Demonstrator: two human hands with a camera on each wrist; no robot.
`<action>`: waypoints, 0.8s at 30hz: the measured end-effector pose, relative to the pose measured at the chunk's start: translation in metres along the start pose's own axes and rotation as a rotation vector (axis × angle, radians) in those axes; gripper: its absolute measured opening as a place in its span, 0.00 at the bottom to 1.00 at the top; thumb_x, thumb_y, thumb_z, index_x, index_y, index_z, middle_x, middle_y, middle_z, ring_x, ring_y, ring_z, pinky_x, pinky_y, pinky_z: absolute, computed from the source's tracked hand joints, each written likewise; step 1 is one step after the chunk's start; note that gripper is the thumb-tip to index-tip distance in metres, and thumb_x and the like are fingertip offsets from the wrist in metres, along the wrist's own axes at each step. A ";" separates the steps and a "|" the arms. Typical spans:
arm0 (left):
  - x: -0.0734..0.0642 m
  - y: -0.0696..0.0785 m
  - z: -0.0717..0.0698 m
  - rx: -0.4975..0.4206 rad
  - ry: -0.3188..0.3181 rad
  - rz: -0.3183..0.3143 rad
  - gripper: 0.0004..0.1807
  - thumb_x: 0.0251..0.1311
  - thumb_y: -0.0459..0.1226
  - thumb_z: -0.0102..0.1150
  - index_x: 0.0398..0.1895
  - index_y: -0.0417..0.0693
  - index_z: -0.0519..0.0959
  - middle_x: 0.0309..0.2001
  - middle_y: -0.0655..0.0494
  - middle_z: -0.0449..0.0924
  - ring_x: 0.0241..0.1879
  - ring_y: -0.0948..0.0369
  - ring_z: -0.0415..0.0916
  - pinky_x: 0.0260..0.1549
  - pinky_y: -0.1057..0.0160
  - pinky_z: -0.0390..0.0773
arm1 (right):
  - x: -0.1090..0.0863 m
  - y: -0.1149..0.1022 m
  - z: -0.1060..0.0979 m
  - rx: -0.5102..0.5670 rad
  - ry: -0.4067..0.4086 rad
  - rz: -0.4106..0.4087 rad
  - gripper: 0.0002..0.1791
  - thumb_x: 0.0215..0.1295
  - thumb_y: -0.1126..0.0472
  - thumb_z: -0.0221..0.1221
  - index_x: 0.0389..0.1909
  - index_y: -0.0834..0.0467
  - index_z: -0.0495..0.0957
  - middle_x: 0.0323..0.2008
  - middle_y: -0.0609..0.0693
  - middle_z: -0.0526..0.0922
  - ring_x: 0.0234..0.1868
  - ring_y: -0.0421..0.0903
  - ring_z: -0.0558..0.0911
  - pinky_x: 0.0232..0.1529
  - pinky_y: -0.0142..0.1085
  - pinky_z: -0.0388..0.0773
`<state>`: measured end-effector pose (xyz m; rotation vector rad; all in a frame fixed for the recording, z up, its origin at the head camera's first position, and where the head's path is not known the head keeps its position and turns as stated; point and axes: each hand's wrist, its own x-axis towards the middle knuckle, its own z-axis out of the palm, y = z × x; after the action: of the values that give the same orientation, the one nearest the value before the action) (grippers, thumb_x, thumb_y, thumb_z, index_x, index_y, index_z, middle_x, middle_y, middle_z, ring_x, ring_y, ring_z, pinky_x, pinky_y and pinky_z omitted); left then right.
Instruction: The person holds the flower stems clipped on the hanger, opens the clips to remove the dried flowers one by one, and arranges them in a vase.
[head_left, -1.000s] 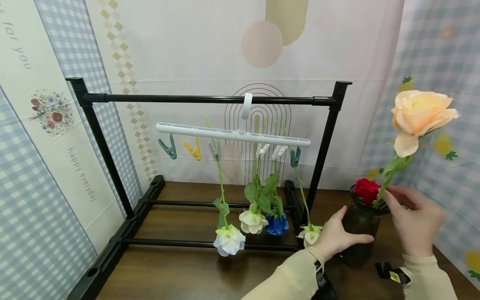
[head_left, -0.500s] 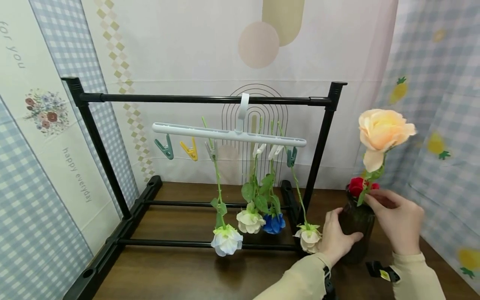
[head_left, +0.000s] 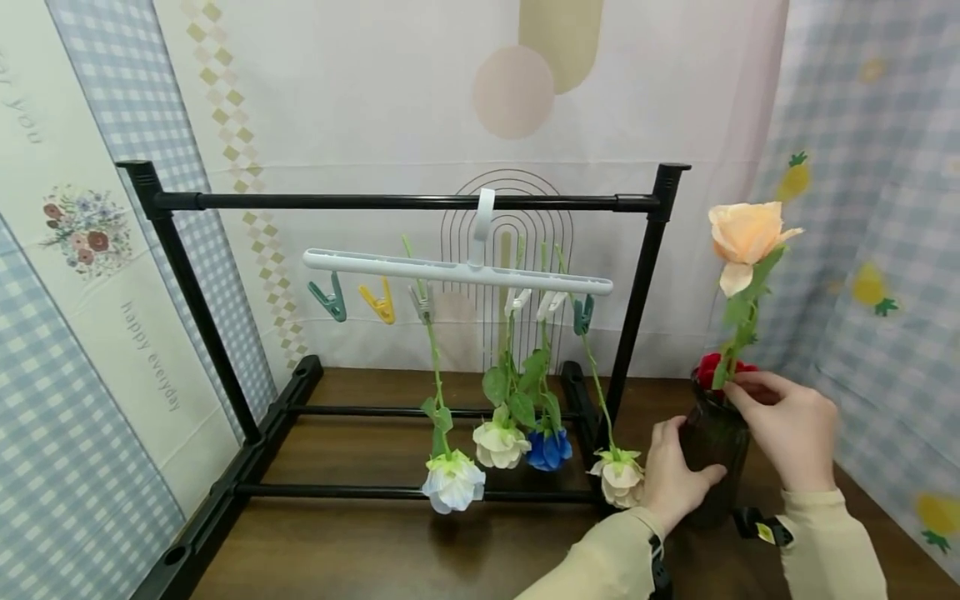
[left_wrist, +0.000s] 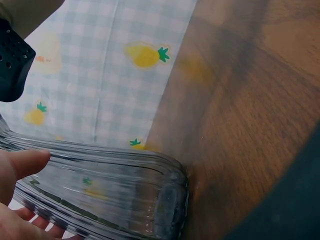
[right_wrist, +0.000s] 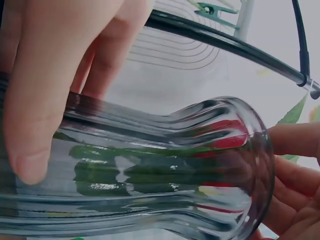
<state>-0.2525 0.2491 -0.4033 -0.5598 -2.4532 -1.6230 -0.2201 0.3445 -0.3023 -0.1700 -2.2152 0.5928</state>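
A dark ribbed glass vase [head_left: 716, 458] stands on the table at the right, and my left hand [head_left: 677, 479] holds it around its side. In the left wrist view the left thumb [left_wrist: 27, 162] lies along the glass while the fingers wrap beneath. My right hand [head_left: 791, 425] pinches the green stem of a peach rose [head_left: 744, 237] at the vase mouth, its bloom high above the rim. A red rose [head_left: 708, 367] sits low in the same mouth. Green leaves [right_wrist: 100, 172] show through the glass in the right wrist view.
Left of the vase, a black rack [head_left: 405, 202] carries a white hanger [head_left: 457, 272]. Clips on it hold several upside-down flowers, including a blue one [head_left: 549, 450]; a cream flower [head_left: 619, 479] hangs beside my left hand. A green clip [head_left: 327, 296] and yellow clip [head_left: 378, 300] hold nothing.
My right hand has moved left with the peach rose, which now stands more upright over the vase mouth. My left hand has stayed on the vase. The head view has shifted slightly.
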 end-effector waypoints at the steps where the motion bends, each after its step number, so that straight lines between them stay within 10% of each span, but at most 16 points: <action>1: 0.000 0.000 0.000 0.005 0.000 0.006 0.34 0.45 0.48 0.66 0.57 0.59 0.63 0.52 0.66 0.66 0.52 0.68 0.68 0.46 0.71 0.71 | 0.001 0.000 0.001 0.000 0.002 -0.006 0.12 0.52 0.54 0.62 0.33 0.57 0.84 0.18 0.29 0.79 0.18 0.11 0.60 0.20 0.22 0.61; 4: 0.001 0.000 -0.001 0.025 0.004 0.017 0.35 0.45 0.48 0.66 0.57 0.58 0.63 0.52 0.66 0.65 0.52 0.68 0.69 0.46 0.71 0.72 | 0.002 0.001 0.001 0.003 0.012 -0.026 0.12 0.52 0.54 0.61 0.34 0.57 0.84 0.25 0.54 0.85 0.18 0.10 0.59 0.21 0.22 0.61; 11: -0.001 0.002 0.001 0.067 0.004 0.034 0.35 0.45 0.48 0.66 0.57 0.56 0.63 0.52 0.64 0.66 0.51 0.68 0.70 0.46 0.72 0.72 | -0.003 -0.001 -0.015 0.071 0.099 0.010 0.13 0.51 0.56 0.63 0.38 0.55 0.83 0.23 0.09 0.64 0.22 0.09 0.63 0.19 0.16 0.61; 24: -0.001 0.006 -0.002 0.085 -0.039 0.045 0.34 0.47 0.45 0.65 0.58 0.51 0.61 0.53 0.63 0.63 0.50 0.66 0.71 0.44 0.73 0.72 | -0.016 -0.033 -0.036 0.125 0.341 -0.074 0.13 0.55 0.56 0.60 0.38 0.58 0.82 0.31 0.06 0.63 0.32 0.08 0.64 0.35 0.10 0.56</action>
<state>-0.2496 0.2487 -0.3978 -0.6347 -2.5052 -1.4967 -0.1801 0.3234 -0.2782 -0.1144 -1.8426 0.6106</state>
